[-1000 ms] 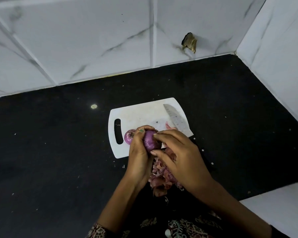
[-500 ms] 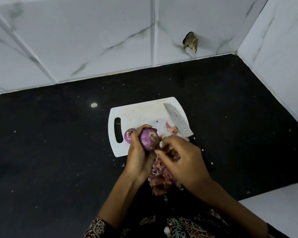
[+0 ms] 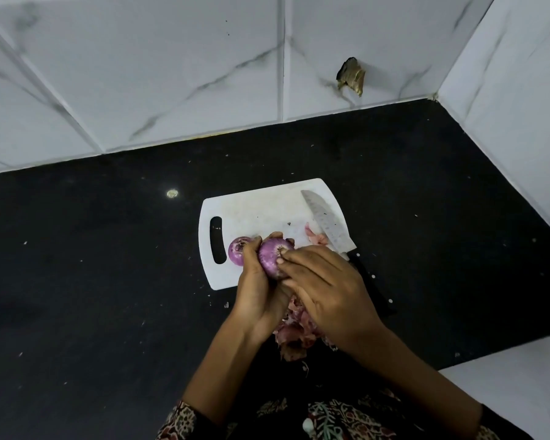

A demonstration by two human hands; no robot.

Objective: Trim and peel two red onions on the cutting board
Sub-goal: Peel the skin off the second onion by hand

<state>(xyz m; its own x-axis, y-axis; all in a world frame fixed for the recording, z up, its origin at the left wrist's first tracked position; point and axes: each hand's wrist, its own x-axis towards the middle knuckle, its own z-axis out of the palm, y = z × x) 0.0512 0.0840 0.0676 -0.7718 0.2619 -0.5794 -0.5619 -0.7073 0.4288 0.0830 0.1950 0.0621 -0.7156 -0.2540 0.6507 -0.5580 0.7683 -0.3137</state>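
The onion in hand [image 3: 272,257] is held up just above the near edge of the cutting board [image 3: 261,208], trimmed end turned toward the right so skin can be picked from it. The left hand [image 3: 256,287] has its grip curled round the bulb to steady it; the right hand [image 3: 324,289] sets fingertips on that end, pinching nothing that can be made out. The second onion [image 3: 237,250] rests on the board behind. The knife [image 3: 327,222] lies aside, likely done with. Peelings [image 3: 294,336] heap on the bench [image 3: 92,281] below the hands.
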